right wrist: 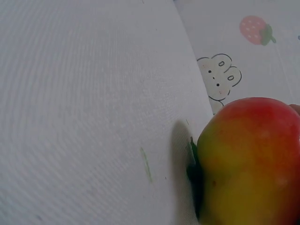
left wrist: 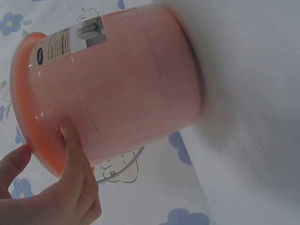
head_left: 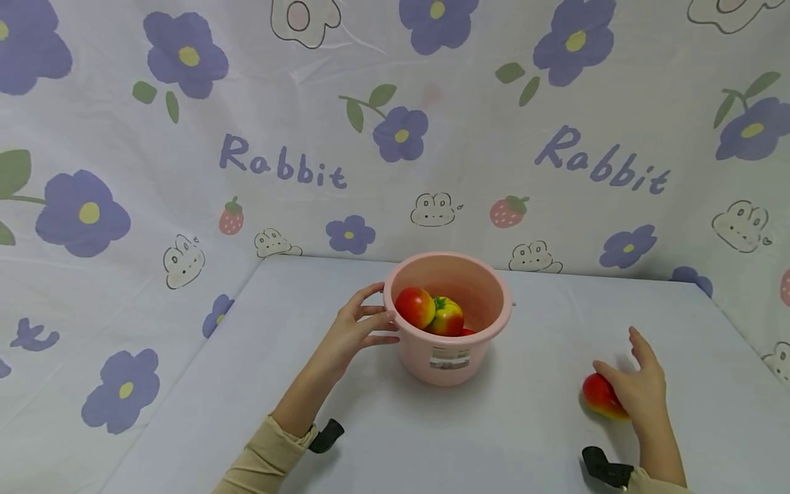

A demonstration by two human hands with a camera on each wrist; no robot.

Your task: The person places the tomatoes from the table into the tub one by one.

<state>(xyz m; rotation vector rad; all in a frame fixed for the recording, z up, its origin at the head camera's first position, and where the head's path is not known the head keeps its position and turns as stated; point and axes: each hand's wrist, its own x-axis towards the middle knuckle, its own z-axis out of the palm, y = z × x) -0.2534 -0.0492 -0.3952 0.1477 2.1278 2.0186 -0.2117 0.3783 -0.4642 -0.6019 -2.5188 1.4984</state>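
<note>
A pink bucket [head_left: 447,357] stands upright on the table, with several red-and-yellow toy fruits [head_left: 415,307] inside; one shows a green leafy top. My left hand [head_left: 354,333] touches the bucket's left side at the rim, its fingers spread. In the left wrist view, one fingertip meets the rim edge and another finger lies against the wall below it. At the right, my right hand [head_left: 642,391] is over another red-and-yellow fruit [head_left: 600,394], thumb and forefinger stretched apart. This fruit [right wrist: 253,159] fills the right wrist view's lower right corner, green leaves toward the table; most fingers are hidden there.
A white cloth covers the table [head_left: 524,439]. Behind it hangs a white backdrop [head_left: 469,137] printed with purple flowers, rabbits and strawberries. The bucket's thin handle [left wrist: 122,171] hangs along its far side. A black wrist mount [head_left: 326,436] sits on each sleeve.
</note>
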